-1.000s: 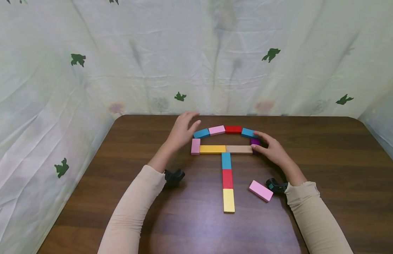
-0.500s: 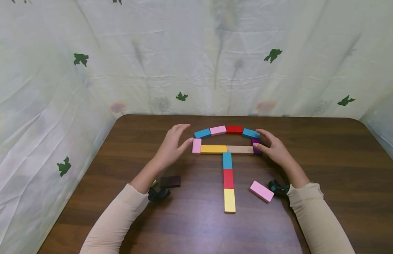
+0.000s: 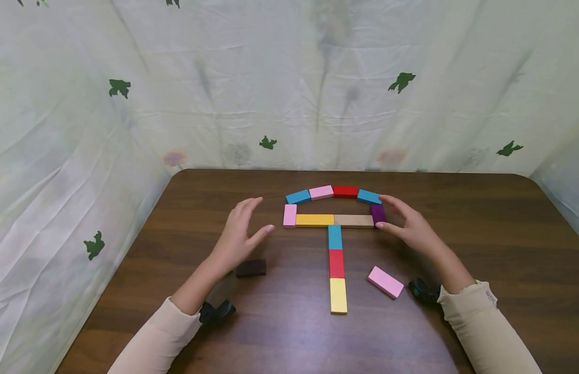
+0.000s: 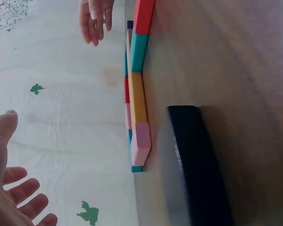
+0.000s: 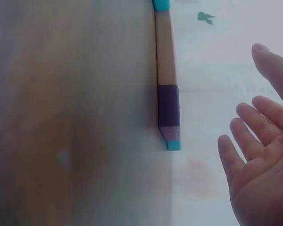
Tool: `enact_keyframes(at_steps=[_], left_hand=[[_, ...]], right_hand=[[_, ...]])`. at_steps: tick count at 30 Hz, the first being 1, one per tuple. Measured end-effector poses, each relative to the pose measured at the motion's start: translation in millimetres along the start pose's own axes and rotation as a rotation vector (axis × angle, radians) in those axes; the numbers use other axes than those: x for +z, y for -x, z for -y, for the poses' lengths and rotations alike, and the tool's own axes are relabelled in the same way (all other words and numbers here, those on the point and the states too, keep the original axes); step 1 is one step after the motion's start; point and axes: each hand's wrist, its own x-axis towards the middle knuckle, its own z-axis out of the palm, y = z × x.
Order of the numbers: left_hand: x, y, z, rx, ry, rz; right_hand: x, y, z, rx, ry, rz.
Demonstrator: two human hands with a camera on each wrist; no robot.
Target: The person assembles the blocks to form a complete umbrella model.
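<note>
Coloured wooden blocks form a closed arch shape with a stem. Along its top lie a blue block (image 3: 298, 197), a pink block (image 3: 321, 192), a red block (image 3: 345, 191) and another blue block (image 3: 369, 197). A pink end block (image 3: 290, 215) and a purple block (image 3: 378, 213) flank the yellow-orange block (image 3: 314, 221) and tan block (image 3: 353, 221). My right hand (image 3: 413, 226) holds nothing; its relaxed fingers are right beside the purple block. With fingers spread, my left hand (image 3: 235, 239) hovers empty left of the shape, near a dark block (image 3: 251, 267).
The stem runs toward me: a blue block (image 3: 334, 237), a red block (image 3: 336, 264) and a pale yellow block (image 3: 338, 296). A loose pink block (image 3: 385, 282) lies at an angle to its right. Behind the table (image 3: 289, 337) hangs a pale cloth (image 3: 289, 78).
My left hand has drawn back toward me and left, off the shape's left end, uncovering the dark block. My right hand has shifted slightly right and nearer, away from the purple block.
</note>
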Motion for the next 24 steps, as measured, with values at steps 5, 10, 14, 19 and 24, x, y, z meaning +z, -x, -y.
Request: enact_keyframes(at_steps=[5,10,14,19,24], left_hand=[[-0.4,14.8,1.9,-0.026,-0.004,0.004],[2.6,29.2,4.0,-0.045,-0.015,0.011],[6.7,41.2,5.9,-0.062,-0.025,0.014],[12.2,54.4,6.9,-0.105,-0.018,0.032],[16.2,63.1,6.9,-0.159,-0.017,0.058]], right_hand=[[-2.1,11.5,2.1,0.005,0.060,0.020],[-2.9,23.2,6.1,0.011,0.086,0.048],[-2.7,33.1,8.9,-0.003,0.098,0.062],[-0.4,44.8,11.2,-0.023,0.102,0.080],[3.1,55.4,8.3,-0.045,0.090,0.107]])
